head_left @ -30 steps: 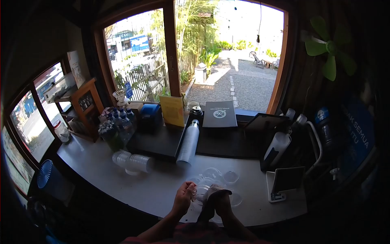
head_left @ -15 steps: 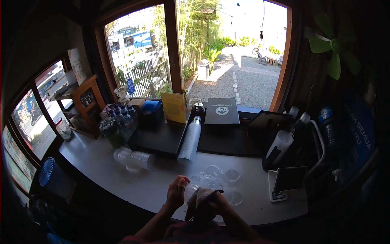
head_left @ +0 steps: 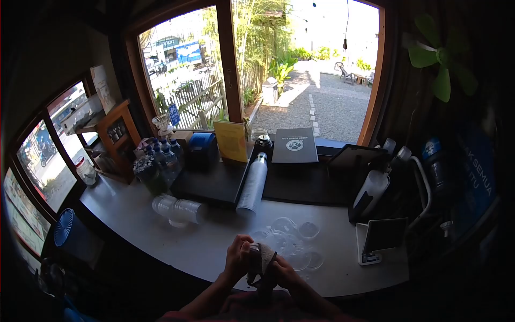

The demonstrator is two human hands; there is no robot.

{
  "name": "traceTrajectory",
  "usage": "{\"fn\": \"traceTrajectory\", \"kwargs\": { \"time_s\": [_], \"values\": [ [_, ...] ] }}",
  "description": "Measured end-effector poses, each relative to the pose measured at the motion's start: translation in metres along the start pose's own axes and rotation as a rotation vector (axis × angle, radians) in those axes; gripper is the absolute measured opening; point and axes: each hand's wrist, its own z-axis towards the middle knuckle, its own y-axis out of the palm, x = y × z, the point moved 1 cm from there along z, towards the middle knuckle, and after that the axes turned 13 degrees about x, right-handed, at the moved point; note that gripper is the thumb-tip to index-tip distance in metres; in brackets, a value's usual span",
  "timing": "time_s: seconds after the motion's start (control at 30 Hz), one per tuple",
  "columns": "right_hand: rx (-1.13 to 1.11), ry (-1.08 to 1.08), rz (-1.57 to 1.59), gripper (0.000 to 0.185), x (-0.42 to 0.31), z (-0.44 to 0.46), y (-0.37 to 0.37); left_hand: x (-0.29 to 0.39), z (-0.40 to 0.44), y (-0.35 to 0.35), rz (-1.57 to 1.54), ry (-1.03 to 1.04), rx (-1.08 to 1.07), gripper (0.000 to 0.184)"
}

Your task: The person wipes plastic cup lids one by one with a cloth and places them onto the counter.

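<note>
My left hand [head_left: 236,258] is closed at the counter's front edge, its fingers curled around what looks like a clear plastic lid, mostly hidden. A cloth [head_left: 266,254], pale on one side and dark on the other, is bunched against it. My right hand [head_left: 282,272] grips this cloth from the right, its fingers partly covered. Just beyond my hands, several clear plastic lids [head_left: 309,230] lie loosely overlapping on the grey counter [head_left: 139,232]. Clear plastic cups [head_left: 189,211] lie on their sides to the left.
A long stack of cups [head_left: 252,187] leans in a dark holder. To the right stand a white device with a dark screen [head_left: 384,236] and a pump bottle [head_left: 371,189]. Water bottles [head_left: 170,156], a yellow card [head_left: 231,141] and a black menu folder [head_left: 294,146] line the back.
My left hand has moved right and closed in against the cloth. My right hand has shifted slightly left and down, and the cloth now covers more between them.
</note>
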Motion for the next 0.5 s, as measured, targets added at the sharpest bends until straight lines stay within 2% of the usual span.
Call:
{"fn": "traceTrajectory", "kwargs": {
  "time_s": [0.1,0.13,0.23,0.37,0.4,0.5],
  "values": [
    [-0.042,-0.036,-0.171,0.034,-0.004,0.006,-0.004,-0.01,0.008,-0.006,0.077,-0.015,-0.013,0.041],
    [-0.041,-0.055,-0.231,0.032,-0.003,0.007,-0.004,-0.007,0.012,-0.006,0.028,0.046,0.002,0.04],
    [-0.028,-0.126,-0.192,0.029,-0.013,0.003,-0.001,-0.008,0.02,-0.013,0.107,0.05,-0.079,0.031],
    [0.143,-0.179,0.086,0.021,-0.003,0.01,0.0,-0.014,0.018,-0.005,-0.025,-0.007,-0.09,0.054],
    [0.165,-0.19,0.196,0.019,-0.001,0.012,0.001,-0.009,0.017,-0.006,-0.098,-0.156,-0.141,0.053],
    [0.263,-0.229,0.26,0.024,-0.008,0.01,0.004,-0.015,0.006,0.004,-0.948,-0.729,-0.232,0.054]
  ]
}}
